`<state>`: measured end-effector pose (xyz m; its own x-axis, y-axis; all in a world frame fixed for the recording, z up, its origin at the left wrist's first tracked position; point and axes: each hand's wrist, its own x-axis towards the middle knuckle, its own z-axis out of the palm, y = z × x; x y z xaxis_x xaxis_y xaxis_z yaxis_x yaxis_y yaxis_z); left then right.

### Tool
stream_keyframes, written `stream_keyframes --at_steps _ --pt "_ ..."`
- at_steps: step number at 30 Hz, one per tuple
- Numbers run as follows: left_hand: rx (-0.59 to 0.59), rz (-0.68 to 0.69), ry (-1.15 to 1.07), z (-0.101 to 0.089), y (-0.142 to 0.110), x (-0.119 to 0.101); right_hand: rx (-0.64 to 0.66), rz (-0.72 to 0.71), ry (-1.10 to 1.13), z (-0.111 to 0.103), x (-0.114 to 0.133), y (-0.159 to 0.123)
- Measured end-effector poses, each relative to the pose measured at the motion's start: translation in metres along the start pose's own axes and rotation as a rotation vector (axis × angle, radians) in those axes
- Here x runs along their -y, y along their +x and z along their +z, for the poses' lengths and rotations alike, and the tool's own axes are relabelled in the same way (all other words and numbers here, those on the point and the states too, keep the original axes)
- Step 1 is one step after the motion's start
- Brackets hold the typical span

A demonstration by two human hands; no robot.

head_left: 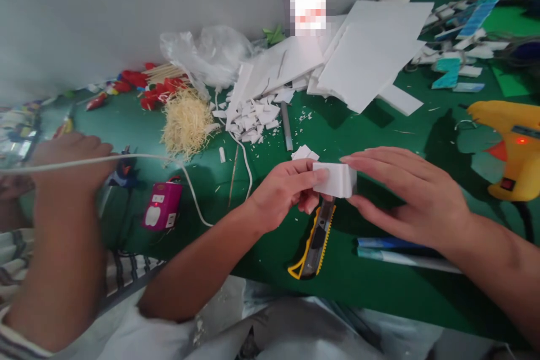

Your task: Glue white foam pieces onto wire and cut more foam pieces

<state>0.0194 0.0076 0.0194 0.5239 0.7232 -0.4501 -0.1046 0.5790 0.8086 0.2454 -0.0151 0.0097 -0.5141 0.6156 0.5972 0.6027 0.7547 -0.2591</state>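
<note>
Pinched between the thumb and fingers of my left hand (278,194) is a small stack of white foam board pieces (335,181). The thumb lies on its near face. My right hand (415,197) has its fingertips at the top and its thumb at the lower corner of the stack's right end, gripping it from that side. Directly below lies a yellow utility knife (314,244), flat on the table. Behind my left hand are a few more small white pieces (305,153).
White foam sheets (375,48) and scraps (257,118) lie at the back. Dry shredded straw (185,121) and a magenta power adapter (162,206) are left, with a white cable. A yellow glue gun (506,140) stands right. Another person's arm (67,236) reaches in at left.
</note>
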Motion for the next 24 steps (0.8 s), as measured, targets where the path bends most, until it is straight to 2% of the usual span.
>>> stream_keyframes --at_steps 4,11,18,24 --pt "0.069 -0.013 -0.017 0.0023 -0.0004 0.0018 0.017 0.002 0.059 -0.0013 0.0032 0.0014" --pt "0.0 0.034 -0.01 0.0061 -0.0001 0.0032 0.018 -0.023 0.067 0.0015 0.0022 0.0024" --pt "-0.008 0.017 0.03 0.0065 0.0005 0.0041 0.014 -0.018 0.105 0.0018 0.0063 0.0019" --pt "-0.158 0.124 0.112 0.0073 -0.0016 0.0025 0.007 -0.023 -0.039 0.0039 0.0057 0.0027"
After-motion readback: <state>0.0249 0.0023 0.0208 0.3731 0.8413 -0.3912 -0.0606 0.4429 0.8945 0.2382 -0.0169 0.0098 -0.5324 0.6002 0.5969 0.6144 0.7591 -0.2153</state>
